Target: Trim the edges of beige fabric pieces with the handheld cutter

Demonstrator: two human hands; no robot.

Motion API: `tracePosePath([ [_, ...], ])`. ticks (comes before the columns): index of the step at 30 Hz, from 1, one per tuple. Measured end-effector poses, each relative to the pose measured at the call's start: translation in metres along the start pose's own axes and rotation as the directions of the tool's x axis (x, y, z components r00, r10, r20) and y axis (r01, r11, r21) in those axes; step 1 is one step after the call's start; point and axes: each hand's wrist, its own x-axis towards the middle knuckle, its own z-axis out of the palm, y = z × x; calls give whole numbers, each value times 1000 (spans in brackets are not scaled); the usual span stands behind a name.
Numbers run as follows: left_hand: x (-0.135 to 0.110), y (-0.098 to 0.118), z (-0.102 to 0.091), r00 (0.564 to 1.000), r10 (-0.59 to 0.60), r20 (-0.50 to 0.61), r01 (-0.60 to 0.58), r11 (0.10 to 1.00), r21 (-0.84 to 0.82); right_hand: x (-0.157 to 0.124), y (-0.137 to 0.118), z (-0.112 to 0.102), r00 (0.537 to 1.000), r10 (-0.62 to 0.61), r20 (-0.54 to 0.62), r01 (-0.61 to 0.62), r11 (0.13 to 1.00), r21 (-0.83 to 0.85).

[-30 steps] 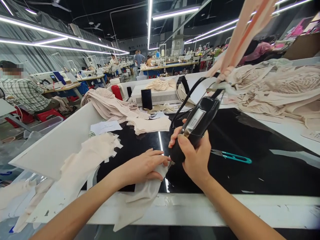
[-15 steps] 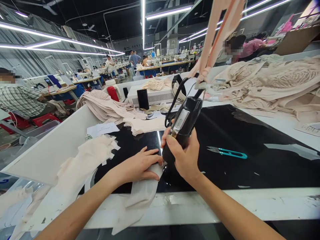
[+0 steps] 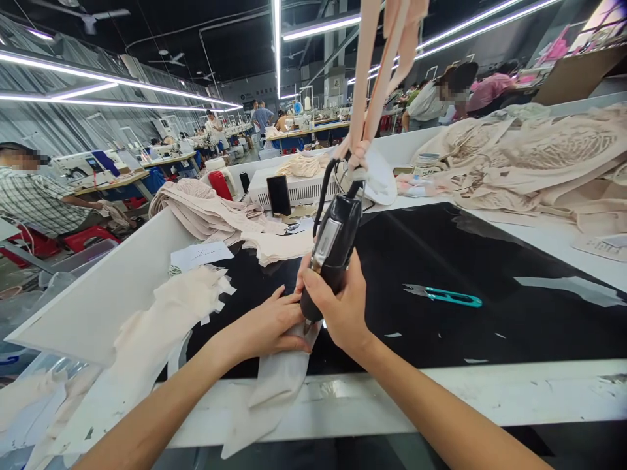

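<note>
My right hand (image 3: 337, 300) is wrapped round a black corded hand tool (image 3: 336, 238) with a metal lever on its side. The tool is tilted, and its narrow tip points down at a pale fabric strip (image 3: 281, 378). Flat on that strip lies my left hand (image 3: 274, 323), fingers stretched out and thumb apart, close beside the tip. The strip runs over the table's front edge and hangs down. Knotted peach fabric bands (image 3: 367, 85) rise from the tool's top. Whether the tip touches the cloth I cannot tell.
Teal thread snips (image 3: 453, 297) lie to the right on the black tabletop (image 3: 392, 274), among small scraps. Cut fabric pieces (image 3: 166, 313) are stacked at left. A white machine box (image 3: 306, 190) with a phone (image 3: 279, 195) stands behind. Beige garments (image 3: 539, 156) are heaped at right.
My right hand has carried the tool to the left, so its tip is now over the strip by my left hand. My left hand stays in nearly the same place.
</note>
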Motion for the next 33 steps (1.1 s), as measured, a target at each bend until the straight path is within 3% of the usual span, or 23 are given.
tracePosePath([
  [7,-3,4,-5,993,-87,79,92,994,-64,7,-8,-12,995,-20,-93,28,996,81],
  [12,-5,3,-7,988,-107,113,119,987,-104,6,-6,-19,993,-37,-113,42,998,47],
  [33,-4,8,-10,987,-123,107,136,983,-122,5,-5,-12,993,-39,-109,37,999,-14],
])
